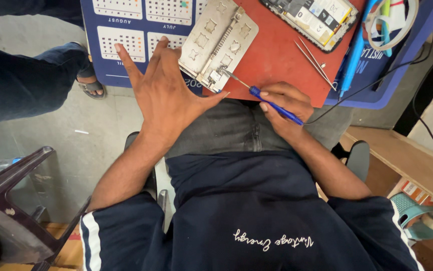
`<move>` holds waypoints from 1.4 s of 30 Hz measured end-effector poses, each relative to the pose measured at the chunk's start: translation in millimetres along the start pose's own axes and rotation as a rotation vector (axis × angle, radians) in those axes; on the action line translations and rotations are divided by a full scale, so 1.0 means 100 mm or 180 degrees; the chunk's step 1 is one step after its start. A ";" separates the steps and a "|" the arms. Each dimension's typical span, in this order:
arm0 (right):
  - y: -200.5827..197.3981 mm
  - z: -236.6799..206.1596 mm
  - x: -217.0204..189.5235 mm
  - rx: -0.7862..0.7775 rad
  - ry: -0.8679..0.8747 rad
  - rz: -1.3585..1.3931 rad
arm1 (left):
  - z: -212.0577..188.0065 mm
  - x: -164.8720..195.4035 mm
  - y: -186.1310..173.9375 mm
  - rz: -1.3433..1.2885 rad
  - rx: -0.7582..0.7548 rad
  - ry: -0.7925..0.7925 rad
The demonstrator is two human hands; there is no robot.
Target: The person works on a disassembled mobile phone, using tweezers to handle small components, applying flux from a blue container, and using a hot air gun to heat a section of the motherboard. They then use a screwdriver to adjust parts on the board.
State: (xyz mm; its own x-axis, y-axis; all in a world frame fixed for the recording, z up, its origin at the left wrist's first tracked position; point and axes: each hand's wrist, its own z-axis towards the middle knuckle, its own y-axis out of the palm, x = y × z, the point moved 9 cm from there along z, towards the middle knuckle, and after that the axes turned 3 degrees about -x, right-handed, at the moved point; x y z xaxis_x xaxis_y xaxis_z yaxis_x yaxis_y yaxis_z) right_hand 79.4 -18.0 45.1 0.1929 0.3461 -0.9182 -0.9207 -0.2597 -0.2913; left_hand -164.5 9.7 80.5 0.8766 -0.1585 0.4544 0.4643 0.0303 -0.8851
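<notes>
Dark sweatshirt and grey trousers fill the lower frame. Above them, right of centre, the right hand (282, 103) pinches a blue-handled screwdriver (274, 105), its tip on the clamp of the metal holder plate (218, 42) at upper centre. The left hand (162, 90) hovers open, fingers spread, holding nothing (so the plate looks unbraced). A slip could skid the tip across the red mat (276, 60) toward the tweezers (315, 62) and opened phone (312, 19) at upper right.

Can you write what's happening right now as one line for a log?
right hand: holds blue screwdriver, tip at metal holder plate | left hand: open, fingers spread, beside plate | red mat underneath
</notes>
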 end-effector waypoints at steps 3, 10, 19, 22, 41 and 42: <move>0.00 0.00 0.00 -0.0015 -0.0016 0.0048 | 0.00 0.01 0.01 -0.0097 -0.0031 0.0027; 0.00 0.00 0.00 -0.0035 -0.0004 0.0064 | 0.00 0.00 0.01 -0.0089 -0.0032 0.0007; -0.03 -0.02 0.03 -0.0118 0.0099 0.0017 | 0.01 0.01 0.00 -0.0019 -0.0018 -0.0018; -0.07 -0.04 0.05 0.0049 0.0133 0.0103 | 0.01 0.00 0.00 -0.0002 -0.0008 -0.0050; -0.05 -0.06 0.10 0.0106 0.0237 -0.0015 | 0.00 0.01 0.02 -0.0059 -0.0002 0.0046; -0.05 -0.06 0.10 0.0101 0.0223 0.0007 | 0.00 0.02 0.02 -0.0054 0.0004 0.0050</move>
State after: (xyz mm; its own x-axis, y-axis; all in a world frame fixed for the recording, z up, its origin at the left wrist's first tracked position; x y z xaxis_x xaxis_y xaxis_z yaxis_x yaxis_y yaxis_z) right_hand 88.0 -18.6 35.7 0.2131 0.2812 -0.9357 -0.9312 -0.2314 -0.2816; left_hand -162.2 10.0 79.6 0.8665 -0.1745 0.4677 0.4793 0.0288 -0.8772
